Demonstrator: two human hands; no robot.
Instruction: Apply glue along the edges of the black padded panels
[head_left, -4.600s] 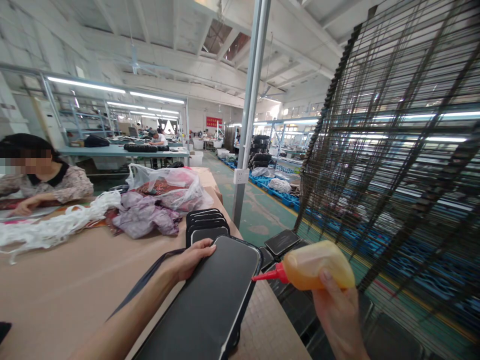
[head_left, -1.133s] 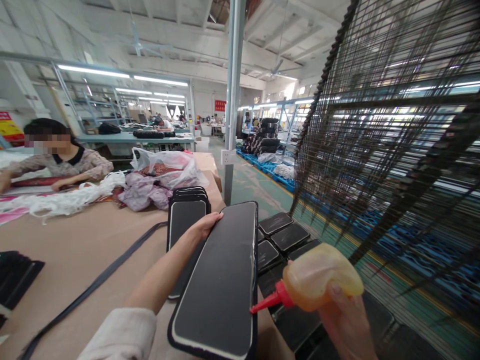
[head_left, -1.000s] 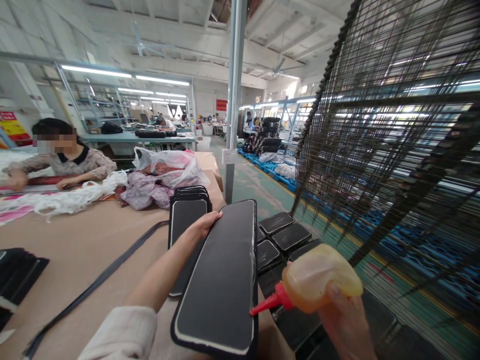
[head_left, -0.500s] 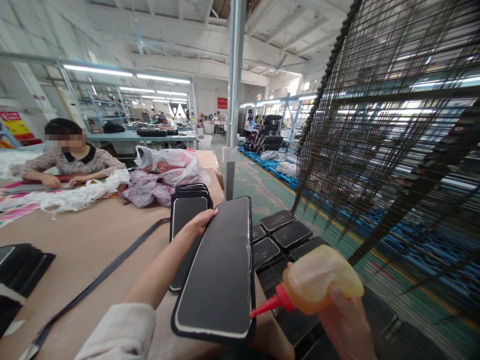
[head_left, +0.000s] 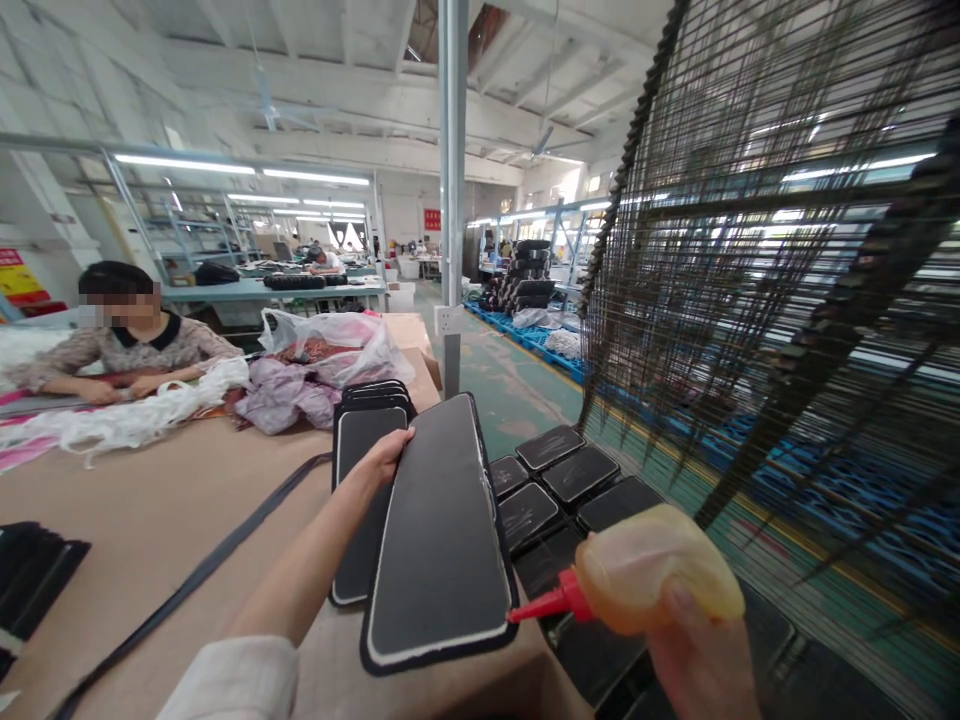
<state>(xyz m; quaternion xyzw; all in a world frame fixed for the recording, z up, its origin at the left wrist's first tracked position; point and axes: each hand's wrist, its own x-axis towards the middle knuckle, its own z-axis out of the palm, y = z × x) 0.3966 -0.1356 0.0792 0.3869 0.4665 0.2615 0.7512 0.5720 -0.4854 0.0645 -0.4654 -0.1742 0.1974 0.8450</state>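
Note:
A dark rectangular panel [head_left: 442, 540] with rounded corners and a pale line along its border is tilted up over the table edge. My left hand [head_left: 388, 455] is closed on its upper left edge. In my right hand [head_left: 701, 640] is a squeeze bottle [head_left: 656, 570] of yellowish liquid, lying sideways. Its red nozzle [head_left: 547, 600] points left, with the tip at the panel's lower right corner. Behind the panel, a stack of similar panels [head_left: 367, 450] sits on the table; part of it is hidden by my arm.
Several dark panels [head_left: 574, 470] lie low on the right. A hanging mesh rack [head_left: 750, 250] slants over that side. On the brown-covered table [head_left: 172, 510] are a dark strip [head_left: 217, 560], plastic bags [head_left: 330, 350] and white strips [head_left: 150, 410]. A co-worker [head_left: 127, 340] sits at the far left.
The bottle has shifted slightly right, its nozzle tip staying by the panel's lower right corner. The panel has turned a little in my left hand's hold. The whole view has shifted slightly.

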